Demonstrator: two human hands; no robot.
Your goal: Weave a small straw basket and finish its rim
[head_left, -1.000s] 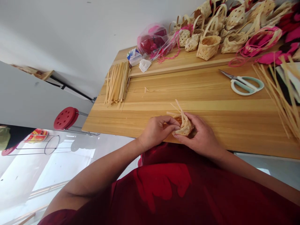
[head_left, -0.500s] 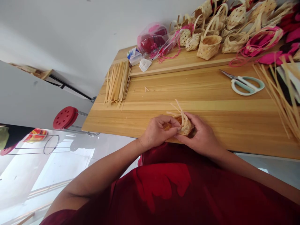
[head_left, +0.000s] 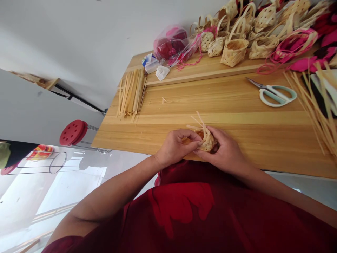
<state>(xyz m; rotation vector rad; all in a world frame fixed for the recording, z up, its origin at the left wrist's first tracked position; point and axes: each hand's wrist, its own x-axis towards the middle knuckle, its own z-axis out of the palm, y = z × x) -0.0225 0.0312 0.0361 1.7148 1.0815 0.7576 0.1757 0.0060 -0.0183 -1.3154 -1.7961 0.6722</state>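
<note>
A small, half-woven basket of pale bamboo strips (head_left: 207, 141) sits at the table's near edge, with loose strip ends (head_left: 198, 121) sticking up and out from it. My left hand (head_left: 177, 144) grips its left side, fingers curled over the weave. My right hand (head_left: 223, 149) holds its right side, with the fingertips of both hands meeting at the front. Part of the basket's underside is hidden by my fingers. The light wooden table (head_left: 244, 154) lies beneath my hands.
A bundle of cut strips (head_left: 131, 92) lies left of my hands, and green-handled scissors (head_left: 276, 95) lie to the right. More strips (head_left: 318, 112) are heaped at the far right. Finished small baskets (head_left: 234, 52) and a plastic bag of red material (head_left: 171, 44) line a raised board. A red stool (head_left: 72, 133) stands beyond the table's end.
My left hand has shifted slightly left along the weave, and the basket has turned a little between my hands. Nothing else has visibly moved.
</note>
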